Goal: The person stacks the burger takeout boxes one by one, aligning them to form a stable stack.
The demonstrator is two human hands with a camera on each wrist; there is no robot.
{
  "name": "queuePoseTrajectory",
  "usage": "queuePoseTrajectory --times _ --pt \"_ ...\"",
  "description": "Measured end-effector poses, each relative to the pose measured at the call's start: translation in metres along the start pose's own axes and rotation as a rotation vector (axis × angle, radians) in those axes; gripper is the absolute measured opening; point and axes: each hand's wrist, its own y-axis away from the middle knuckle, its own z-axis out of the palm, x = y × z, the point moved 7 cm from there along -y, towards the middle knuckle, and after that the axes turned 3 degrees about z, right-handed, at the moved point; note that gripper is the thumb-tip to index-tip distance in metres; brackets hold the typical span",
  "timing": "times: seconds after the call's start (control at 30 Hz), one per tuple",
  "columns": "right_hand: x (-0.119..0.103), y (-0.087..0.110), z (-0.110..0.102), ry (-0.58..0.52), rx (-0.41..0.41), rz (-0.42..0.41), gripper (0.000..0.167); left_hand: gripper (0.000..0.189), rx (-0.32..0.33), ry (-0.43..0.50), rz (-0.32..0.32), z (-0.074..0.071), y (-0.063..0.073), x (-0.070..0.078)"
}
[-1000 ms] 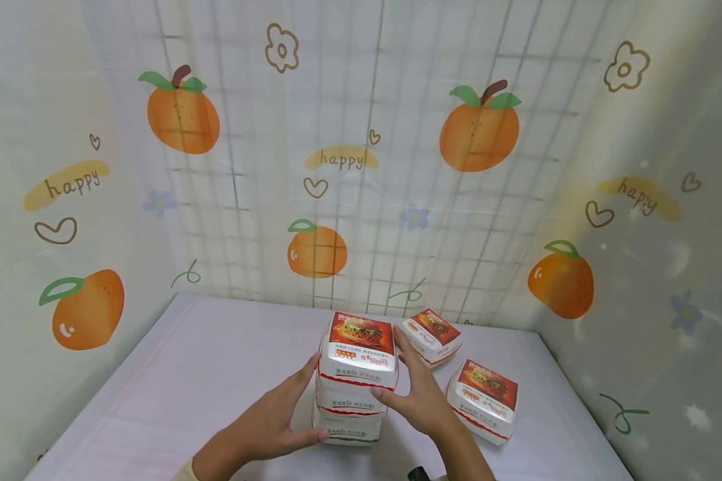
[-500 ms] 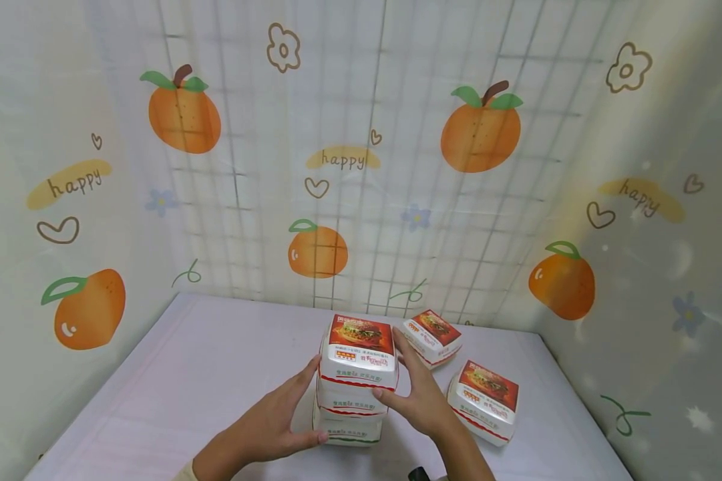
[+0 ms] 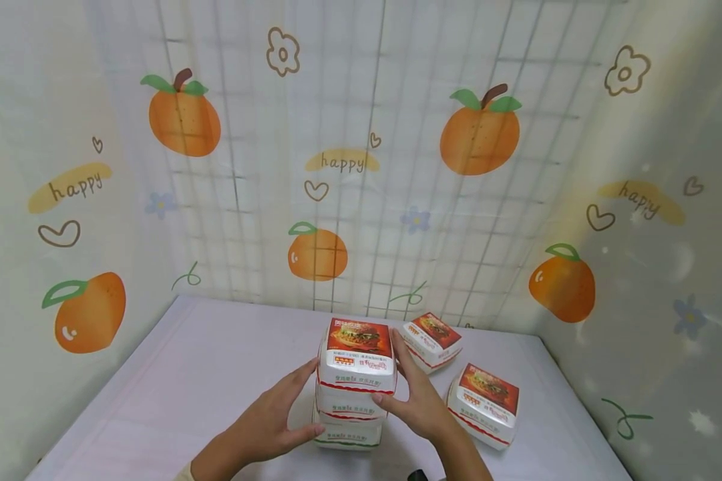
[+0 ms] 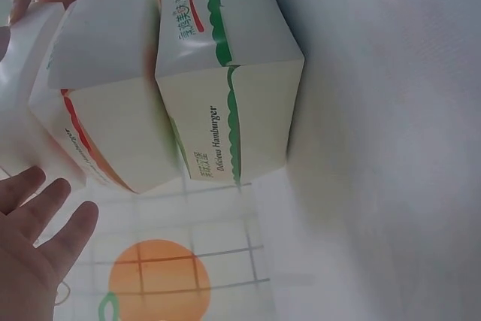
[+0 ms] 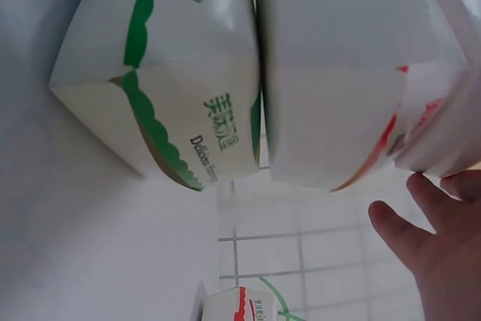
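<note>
Three white hamburger boxes stand in a stack at the front middle. The top box (image 3: 356, 374) has a red burger picture on its lid; below it sits a middle box (image 4: 113, 103) with red trim. Green scalloped trim runs along the bottom box (image 5: 180, 73). My left hand (image 3: 270, 417) touches the left side of the upper boxes with spread, nearly straight fingers, its thumb low by the bottom box. On the other side my right hand (image 3: 421, 397) lays its fingers along the top box's right side, thumb at the front corner under its red edge.
Two more hamburger boxes lie to the right: one at the back (image 3: 431, 341), one nearer (image 3: 483, 406). A white tabletop (image 3: 228, 347) carries everything. Behind it hangs a curtain (image 3: 252, 200) with orange prints over a wire grid. A dark object (image 3: 417, 475) shows at the bottom edge.
The top box has shifted very slightly left on the stack, with both hands staying on it. My left thumb has come up a little.
</note>
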Motion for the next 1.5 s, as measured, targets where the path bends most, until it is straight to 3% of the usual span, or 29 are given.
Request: queuePoseTrajectory --times 0.53,0.73,0.9,1.1,1.27,1.37,1.5 --pt "-0.002 0.001 0.0 -0.016 -0.012 -0.039 0.104 0.095 0.006 -0.009 -0.029 -0.002 0.0 -0.004" --pt "-0.002 0.002 -0.002 -0.044 -0.022 -0.057 0.109 0.093 0.023 -0.053 -0.07 -0.012 -0.004 -0.009" --pt "0.002 0.003 -0.005 -0.038 -0.032 -0.082 0.108 0.094 0.066 -0.077 -0.032 -0.022 -0.012 -0.01" --pt "0.002 0.002 -0.011 -0.024 -0.028 -0.166 0.089 0.093 0.091 -0.086 0.01 -0.023 -0.02 -0.009" --pt "0.007 0.0 -0.025 -0.094 0.029 -0.177 0.067 0.097 0.091 -0.067 0.03 -0.02 -0.027 -0.006" --pt "0.018 -0.003 -0.036 -0.122 0.118 -0.114 0.054 0.097 0.094 -0.072 0.056 -0.02 -0.03 -0.003" --pt "0.043 -0.012 -0.047 -0.11 0.257 0.016 0.05 0.094 0.12 -0.089 0.073 -0.026 -0.032 -0.001"
